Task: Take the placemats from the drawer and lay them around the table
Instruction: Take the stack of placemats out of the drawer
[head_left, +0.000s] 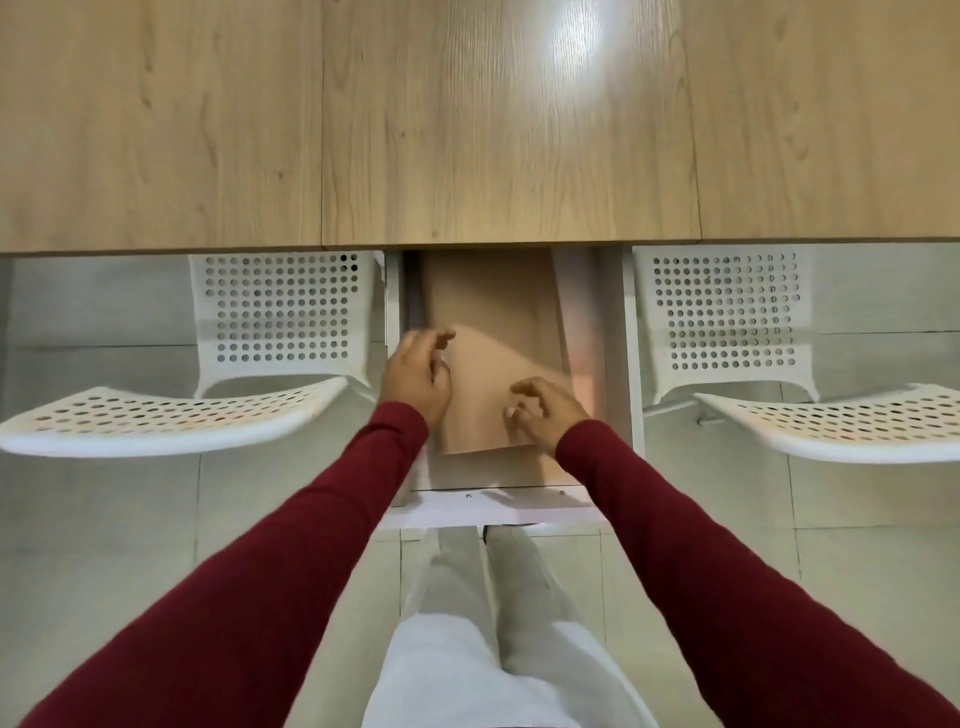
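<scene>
legs: our pale grey trousers (457, 639) at the bottom centre, standing right at the drawer front.
sleeves: dark red long sleeves (291, 587) run up from both lower corners and meet over the drawer.
drawer: white pull-out drawer (493, 506) under the table edge, pulled open toward us; white front panel nearest, light wood floor inside.
placemats: flat tan rectangular placemats (488, 374) lie inside the drawer, near edge showing just short of the drawer front; we cannot tell how many are stacked.
left hand: our left hand (415, 376) sits at the left edge of the placemats, fingers curled at that edge; we cannot tell whether they actually pinch it.
right hand: our right hand (545, 415) rests on the near right corner of the placemats, fingers curled down; grip likewise unclear.
chairs: white perforated metal chair (218, 410) left of the drawer, a matching second white chair (810, 415) right of it, both tucked toward the table.
floor: pale grey tiled floor (104, 545) beneath.
table: long light-wood laminate table top (467, 130) fills the far half, with a bright light glare at upper right.
</scene>
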